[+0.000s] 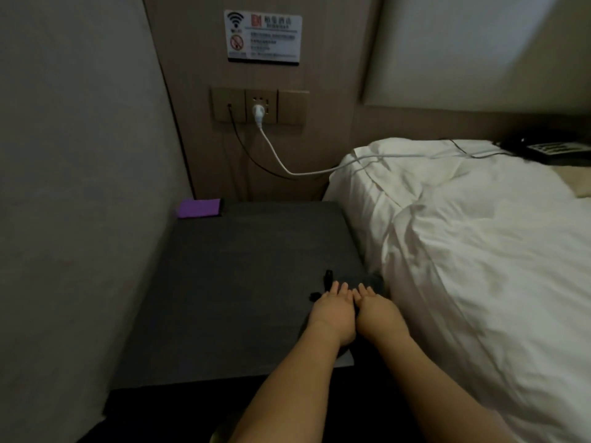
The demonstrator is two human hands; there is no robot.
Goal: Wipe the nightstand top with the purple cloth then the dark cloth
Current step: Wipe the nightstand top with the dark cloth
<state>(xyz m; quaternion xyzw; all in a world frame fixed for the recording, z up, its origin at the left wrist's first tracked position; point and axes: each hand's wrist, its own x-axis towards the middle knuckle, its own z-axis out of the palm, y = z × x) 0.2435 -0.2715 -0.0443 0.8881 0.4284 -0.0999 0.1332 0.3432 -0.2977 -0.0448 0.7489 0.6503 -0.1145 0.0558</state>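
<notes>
While your two hands sit side by side near the front right part of the nightstand top (224, 282), both are flat, fingers stretched out and together, pressing down on the dark cloth (372, 282) rather than pinching it. Your left hand (335, 310) and right hand (375, 310) are touching along their inner edges, palms down, nothing clenched in either one. You can only see bits of that cloth: a dark hump past your right fingertips, right up against the bed (479, 251), plus a couple of black scraps poking out by your left fingers. It blends into the grey surface, so its full outline is hard to make out.

Your purple cloth (199, 208) is folded and parked way back in the far left corner, tucked against the wall (80, 187), well apart from your hands. Above it there's a socket panel (259, 106) with a white plug and white cable (281, 161) running off over the pillow (415, 158), plus a thin black cable beside it. A wifi sign (263, 36) is stuck higher up.
</notes>
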